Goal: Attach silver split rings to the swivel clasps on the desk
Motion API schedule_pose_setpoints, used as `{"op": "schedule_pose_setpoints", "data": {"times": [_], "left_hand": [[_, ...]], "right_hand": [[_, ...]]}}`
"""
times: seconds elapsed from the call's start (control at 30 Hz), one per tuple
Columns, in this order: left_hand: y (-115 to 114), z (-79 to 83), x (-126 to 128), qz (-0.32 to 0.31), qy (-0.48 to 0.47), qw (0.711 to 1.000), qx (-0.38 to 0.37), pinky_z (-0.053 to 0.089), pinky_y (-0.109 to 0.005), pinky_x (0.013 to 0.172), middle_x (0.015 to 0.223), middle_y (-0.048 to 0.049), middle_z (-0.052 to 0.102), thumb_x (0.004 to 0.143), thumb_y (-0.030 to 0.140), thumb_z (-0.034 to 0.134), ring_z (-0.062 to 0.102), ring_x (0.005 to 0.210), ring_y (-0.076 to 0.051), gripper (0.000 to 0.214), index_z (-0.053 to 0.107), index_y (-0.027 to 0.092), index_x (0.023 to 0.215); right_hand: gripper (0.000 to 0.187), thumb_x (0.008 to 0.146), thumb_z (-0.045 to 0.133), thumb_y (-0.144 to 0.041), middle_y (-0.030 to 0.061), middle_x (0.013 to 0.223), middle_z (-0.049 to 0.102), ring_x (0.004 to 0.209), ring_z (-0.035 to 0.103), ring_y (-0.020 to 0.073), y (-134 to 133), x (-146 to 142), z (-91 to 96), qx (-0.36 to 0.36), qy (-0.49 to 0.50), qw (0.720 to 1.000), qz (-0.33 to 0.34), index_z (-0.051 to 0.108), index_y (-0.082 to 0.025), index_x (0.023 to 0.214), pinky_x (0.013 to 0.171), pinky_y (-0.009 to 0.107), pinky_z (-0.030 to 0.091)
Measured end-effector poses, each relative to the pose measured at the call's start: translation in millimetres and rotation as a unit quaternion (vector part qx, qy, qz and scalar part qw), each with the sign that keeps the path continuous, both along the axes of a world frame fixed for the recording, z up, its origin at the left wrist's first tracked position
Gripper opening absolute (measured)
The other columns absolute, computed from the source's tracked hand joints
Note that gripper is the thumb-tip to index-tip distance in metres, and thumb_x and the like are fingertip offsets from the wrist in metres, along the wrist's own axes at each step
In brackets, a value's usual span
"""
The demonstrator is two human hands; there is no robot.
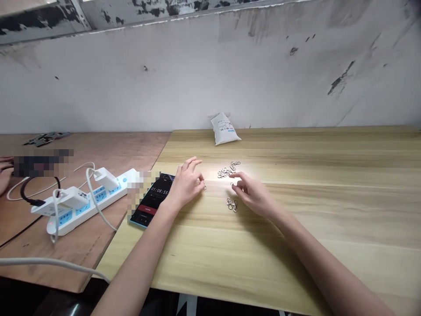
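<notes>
My left hand (187,184) is above the wooden table beside the phone, thumb and index finger pinched on a small metal ring (205,188). Across a short gap, my right hand (250,193) has its thumb and index finger closed around another small metal piece (232,184), which looks like a ring. Just beyond the right fingertips lies a loose pile of silvery swivel clasps (225,173), with more clasps (235,165) at its far right. Nearer to me, a small group of clasps (232,204) rests below the right hand.
A white printed pouch (225,129) stands near the wall. The phone (151,199) shows a running timer left of my left wrist. On the brown table, a power strip (95,202) carries plugged-in chargers and cables. Another person's hand (5,173) appears at the far left.
</notes>
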State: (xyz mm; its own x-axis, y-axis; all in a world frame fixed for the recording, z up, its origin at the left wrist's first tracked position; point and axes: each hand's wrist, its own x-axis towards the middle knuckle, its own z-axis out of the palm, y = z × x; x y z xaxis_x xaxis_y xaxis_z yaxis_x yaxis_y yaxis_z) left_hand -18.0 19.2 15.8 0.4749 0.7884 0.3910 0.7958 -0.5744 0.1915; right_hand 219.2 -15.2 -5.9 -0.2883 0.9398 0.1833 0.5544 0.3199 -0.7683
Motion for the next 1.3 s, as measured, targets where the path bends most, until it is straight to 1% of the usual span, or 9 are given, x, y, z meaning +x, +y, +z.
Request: {"op": "schedule_pose_setpoints", "data": {"times": [0.07,0.17,0.33,0.43,0.63,0.8,1.1,1.2,1.3], "left_hand": [[2.4,-0.8,-6.0,-0.003,0.015,1.0,-0.021,0.036,-0.055,0.105,0.136,-0.0108,0.055,0.077,0.017,0.064,0.037,0.136,-0.034,0.01,0.064,0.019,0.068],[1.2,0.5,-10.4,-0.019,0.031,0.999,-0.037,0.031,-0.055,0.109,0.136,-0.0086,0.055,0.077,0.019,0.063,0.036,0.137,-0.033,0.009,0.064,0.019,0.068],[-2.1,1.1,-8.6,-0.016,0.038,0.998,-0.042,0.027,-0.05,0.112,0.129,-0.0047,0.061,0.078,0.023,0.062,0.043,0.131,-0.028,0.005,0.064,0.021,0.074],[0.3,-2.8,2.7,0.011,0.01,1.0,-0.027,0.034,-0.046,0.106,0.122,-0.0052,0.065,0.084,0.025,0.058,0.052,0.119,-0.025,0.009,0.065,0.021,0.09],[22.8,-9.2,40.3,-0.011,0.056,0.998,-0.02,0.038,-0.04,0.095,0.111,-0.0063,0.068,0.091,0.024,0.051,0.059,0.104,-0.022,0.022,0.066,0.02,0.108],[40.6,-11.3,52.1,-0.012,0.115,0.993,0.002,0.037,-0.041,0.091,0.089,-0.0072,0.071,0.088,0.019,0.054,0.059,0.092,-0.024,0.019,0.072,0.019,0.081],[45.7,-14.7,53.1,-0.019,0.107,0.994,0.032,0.037,-0.043,0.094,0.088,-0.0078,0.07,0.084,0.014,0.056,0.058,0.092,-0.024,0.018,0.07,0.018,0.074],[43.1,-10.0,50.9,-0.028,0.073,0.996,0.033,0.037,-0.042,0.095,0.092,-0.0052,0.07,0.083,0.016,0.059,0.058,0.094,-0.023,0.013,0.069,0.02,0.075],[35.5,-3.7,46.5,-0.057,-0.023,0.998,0.021,0.039,-0.04,0.092,0.099,-0.0027,0.069,0.082,0.018,0.063,0.058,0.098,-0.021,0.008,0.068,0.021,0.076]], "right_hand": [[0.028,0.092,0.046,-0.027,-0.0049,0.057,0.054,0.051,0.044,0.0143,1.5,2.4,-3.8,0.021,-0.078,0.996,0.031,0.053,-0.021,0.118,0.054,0.026,0.028],[0.026,0.093,0.046,-0.027,-0.0042,0.059,0.057,0.051,0.046,0.0137,0.4,3.3,-3.9,0.034,-0.136,0.988,0.069,0.056,-0.022,0.117,0.054,0.025,0.026],[0.019,0.094,0.048,-0.029,-0.0027,0.062,0.062,0.052,0.049,0.0123,-0.2,4.3,-0.9,0.05,-0.191,0.979,0.049,0.062,-0.023,0.106,0.055,0.025,0.026],[0.019,0.095,0.048,-0.03,-0.002,0.064,0.065,0.053,0.052,0.0127,1.0,3.9,-2.8,0.054,-0.203,0.977,0.034,0.064,-0.023,0.102,0.054,0.024,0.026],[0.018,0.093,0.049,-0.026,-0.0004,0.071,0.069,0.059,0.056,0.0132,-1.3,-0.2,-4.8,0.104,-0.201,0.973,0.047,0.067,-0.023,0.089,0.057,0.024,0.029],[0.02,0.092,0.05,-0.022,-0.0005,0.068,0.068,0.057,0.054,0.0126,-1.5,-3.1,-4.9,0.137,-0.204,0.969,0.036,0.068,-0.023,0.084,0.055,0.024,0.026],[0.02,0.092,0.05,-0.022,-0.0003,0.068,0.067,0.056,0.052,0.0124,-1.1,-2.7,-3.3,0.175,-0.213,0.961,0.025,0.065,-0.022,0.079,0.053,0.025,0.023],[0.021,0.092,0.049,-0.023,-0.0001,0.068,0.067,0.056,0.053,0.0124,-0.2,-2.2,-4.4,0.167,-0.196,0.966,0.011,0.066,-0.022,0.08,0.054,0.025,0.026],[0.017,0.092,0.05,-0.024,0.0004,0.074,0.068,0.058,0.054,0.0127,2.3,-1.6,-6.9,0.146,-0.14,0.979,-0.026,0.067,-0.023,0.089,0.057,0.025,0.032]]}}
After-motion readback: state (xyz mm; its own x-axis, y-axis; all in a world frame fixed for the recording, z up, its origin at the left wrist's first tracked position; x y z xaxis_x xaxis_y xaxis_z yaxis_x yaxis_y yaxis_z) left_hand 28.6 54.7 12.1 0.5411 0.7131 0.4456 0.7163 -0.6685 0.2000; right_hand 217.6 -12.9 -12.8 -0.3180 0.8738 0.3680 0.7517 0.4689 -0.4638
